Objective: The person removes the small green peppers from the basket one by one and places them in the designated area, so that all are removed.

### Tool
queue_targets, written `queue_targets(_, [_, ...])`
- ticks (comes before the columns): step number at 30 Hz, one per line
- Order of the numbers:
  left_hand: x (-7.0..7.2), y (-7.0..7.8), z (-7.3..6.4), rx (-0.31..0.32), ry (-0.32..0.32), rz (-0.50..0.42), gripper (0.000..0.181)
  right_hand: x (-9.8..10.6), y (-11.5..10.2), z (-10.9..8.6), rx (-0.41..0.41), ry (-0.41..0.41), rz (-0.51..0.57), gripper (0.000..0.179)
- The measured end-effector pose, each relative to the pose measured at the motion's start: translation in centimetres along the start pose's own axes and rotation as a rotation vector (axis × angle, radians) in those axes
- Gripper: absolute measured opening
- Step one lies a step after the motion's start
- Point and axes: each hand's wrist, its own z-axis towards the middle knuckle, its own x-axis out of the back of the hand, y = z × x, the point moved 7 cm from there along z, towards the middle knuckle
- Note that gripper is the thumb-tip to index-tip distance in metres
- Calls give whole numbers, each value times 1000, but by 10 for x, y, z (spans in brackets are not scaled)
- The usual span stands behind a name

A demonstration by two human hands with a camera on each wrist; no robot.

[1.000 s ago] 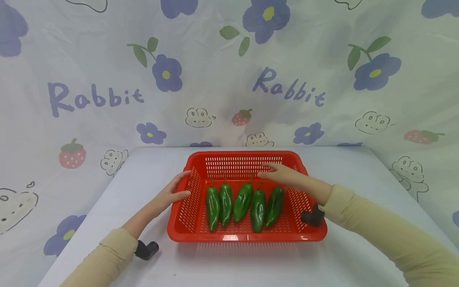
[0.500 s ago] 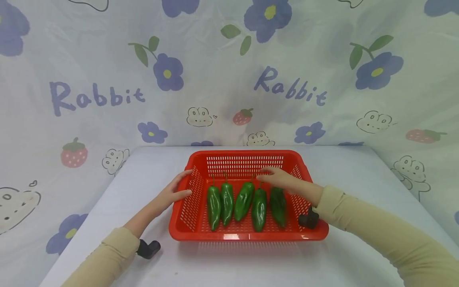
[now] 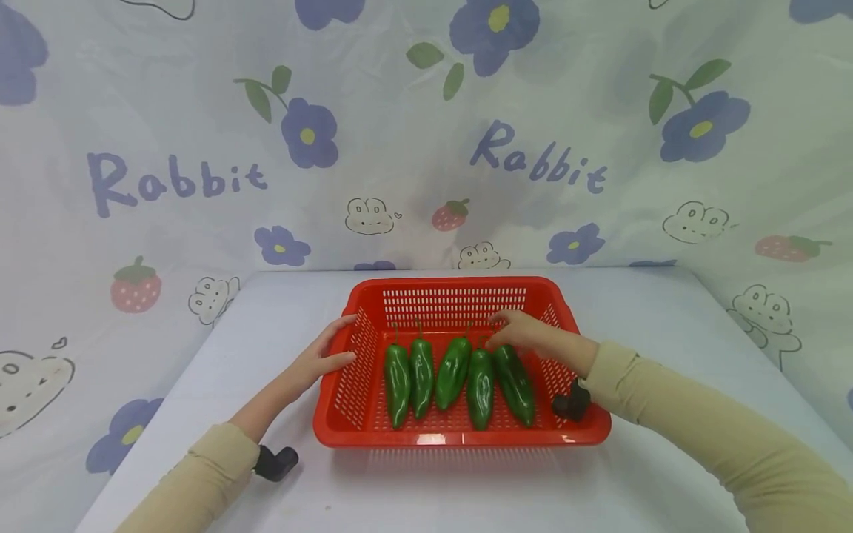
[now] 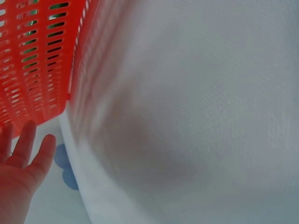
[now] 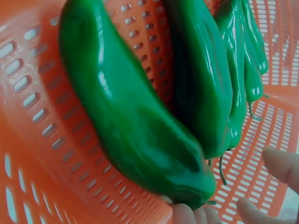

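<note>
A red plastic basket point(image 3: 460, 440) holds several green peppers in a row. My left hand point(image 3: 323, 355) is at the basket's left side, its fingers spread and fairly straight. In the left wrist view, the left hand point(image 4: 21, 170) lies near the slotted basket wall point(image 4: 39, 60). My right hand point(image 3: 523, 331) is inside the basket, above the stem end of the rightmost green pepper point(image 3: 515, 385). In the right wrist view, fingertips point(image 5: 184, 214) touch the stem end of that pepper point(image 5: 126, 107), while other fingers stand apart from it. Part of its stem is hidden.
Beside the rightmost pepper lies another green pepper point(image 3: 480, 389), with more to its left. The basket stands on a white table point(image 3: 373, 500). Behind hangs a printed cloth point(image 3: 400, 133) with flowers and rabbits. Each wrist wears a small black device point(image 3: 276, 463).
The rightmost pepper has swung round, its tip shifting right and its stem end left. My right hand has lowered slightly, its fingers more bent. My left hand stays in place.
</note>
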Motion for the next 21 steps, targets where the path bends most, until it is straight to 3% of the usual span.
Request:
queue_targets(12, [-1, 0, 1, 2, 0, 4, 66, -2, 11, 0, -110, -84, -158, 55])
queue_targets(21, [0, 2, 1, -4, 8, 18, 67, -11, 19, 2, -102, -187, -190, 51])
